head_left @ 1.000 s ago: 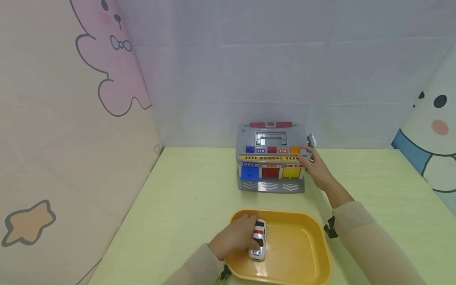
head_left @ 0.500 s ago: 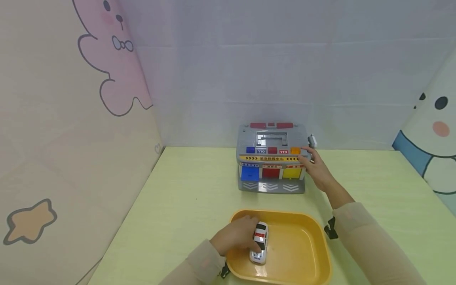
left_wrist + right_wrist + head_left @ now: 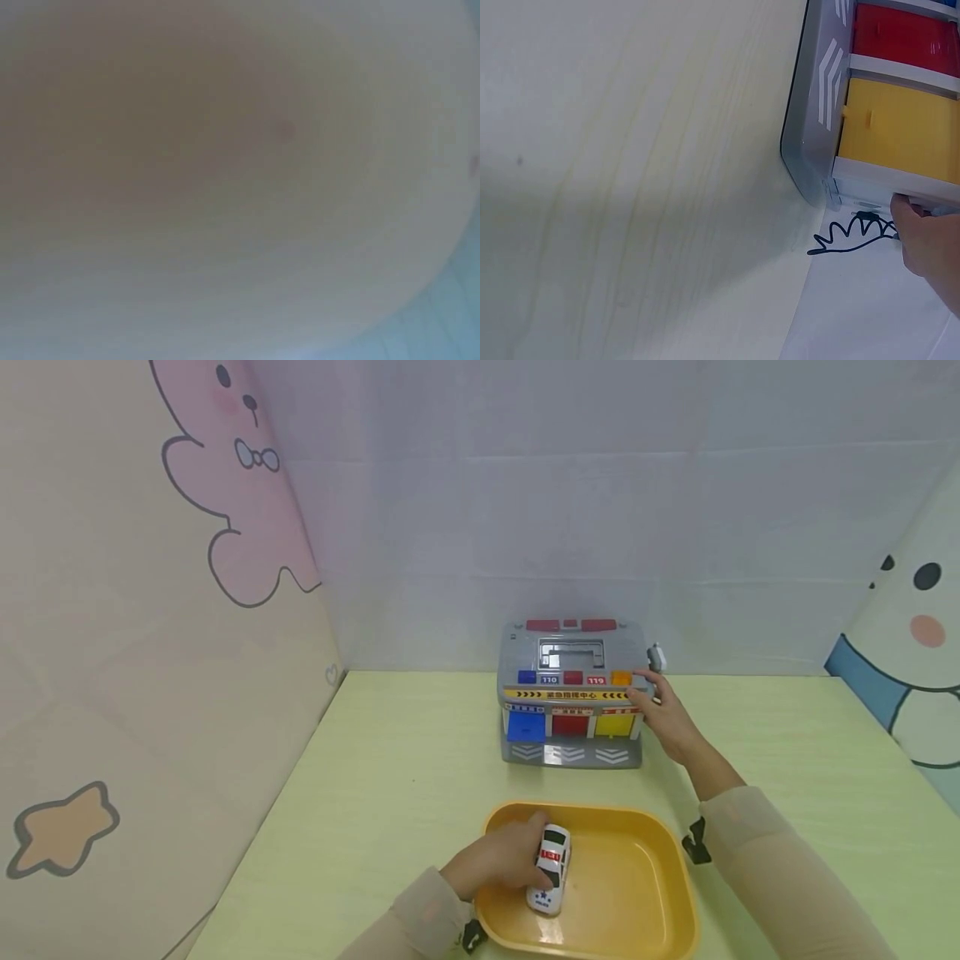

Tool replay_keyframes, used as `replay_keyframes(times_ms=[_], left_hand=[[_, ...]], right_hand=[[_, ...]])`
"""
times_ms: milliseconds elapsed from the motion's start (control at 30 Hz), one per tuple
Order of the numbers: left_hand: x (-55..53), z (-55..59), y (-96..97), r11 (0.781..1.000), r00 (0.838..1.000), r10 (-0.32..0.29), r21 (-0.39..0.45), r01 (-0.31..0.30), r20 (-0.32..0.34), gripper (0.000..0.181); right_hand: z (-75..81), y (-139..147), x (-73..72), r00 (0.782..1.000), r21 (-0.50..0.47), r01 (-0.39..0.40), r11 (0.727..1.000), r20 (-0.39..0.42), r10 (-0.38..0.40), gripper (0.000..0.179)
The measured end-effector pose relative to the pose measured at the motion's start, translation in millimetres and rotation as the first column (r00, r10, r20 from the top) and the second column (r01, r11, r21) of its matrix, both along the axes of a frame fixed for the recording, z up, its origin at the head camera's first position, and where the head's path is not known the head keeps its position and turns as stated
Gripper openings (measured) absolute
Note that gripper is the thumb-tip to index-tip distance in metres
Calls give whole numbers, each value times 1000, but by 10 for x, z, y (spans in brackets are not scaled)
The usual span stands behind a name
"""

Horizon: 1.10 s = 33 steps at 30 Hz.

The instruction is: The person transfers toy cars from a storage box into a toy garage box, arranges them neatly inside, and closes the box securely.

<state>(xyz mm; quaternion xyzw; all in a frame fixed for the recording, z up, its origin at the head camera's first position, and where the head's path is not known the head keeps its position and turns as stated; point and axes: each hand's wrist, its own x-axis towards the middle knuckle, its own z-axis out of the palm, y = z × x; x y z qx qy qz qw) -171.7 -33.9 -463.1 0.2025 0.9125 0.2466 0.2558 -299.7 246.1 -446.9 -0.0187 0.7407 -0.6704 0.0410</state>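
Observation:
In the head view my left hand [image 3: 506,857] holds a white toy police car [image 3: 550,870] by its side, thumb over the hood, inside a yellow tray [image 3: 671,835]. Farther back stands a grey toy emergency station [image 3: 573,753] with blue, red and yellow doors. My right hand [image 3: 670,717] grips its right front corner, thumb in front and a finger on the top edge. The right wrist view shows this hand [image 3: 932,244] beside the yellow door [image 3: 900,127]; some fingertips are hidden. A blurred, close surface fills most of the left wrist view.
A pale green table [image 3: 390,810] carries the tray and the station. A small grey-white part [image 3: 656,657] juts from the station's right side, and a coiled dark cord [image 3: 851,234] hangs there. A grey cloth wall [image 3: 487,527] stands close behind.
In my left hand the toy car has shifted slightly right and tilted a little, its roof end leaning right. My right hand has stayed on the station's corner.

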Motion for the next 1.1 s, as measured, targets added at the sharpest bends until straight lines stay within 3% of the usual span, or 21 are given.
replay_keyframes(times_ms=[700, 1000, 1100], left_hand=[[8, 25, -91, 987, 994, -19, 161, 2, 107, 69], [-37, 98, -183, 960, 981, -33, 280, -22, 190, 68], [-57, 113, -224, 941, 966, -19, 330, -69, 258, 68]], right_hand=[[-13, 2, 11, 1000, 2, -10, 1000, -9, 10, 71], [-9, 6, 1, 1000, 7, -6, 1000, -3, 6, 73], [-7, 2, 3, 1000, 6, -8, 1000, -3, 8, 72]])
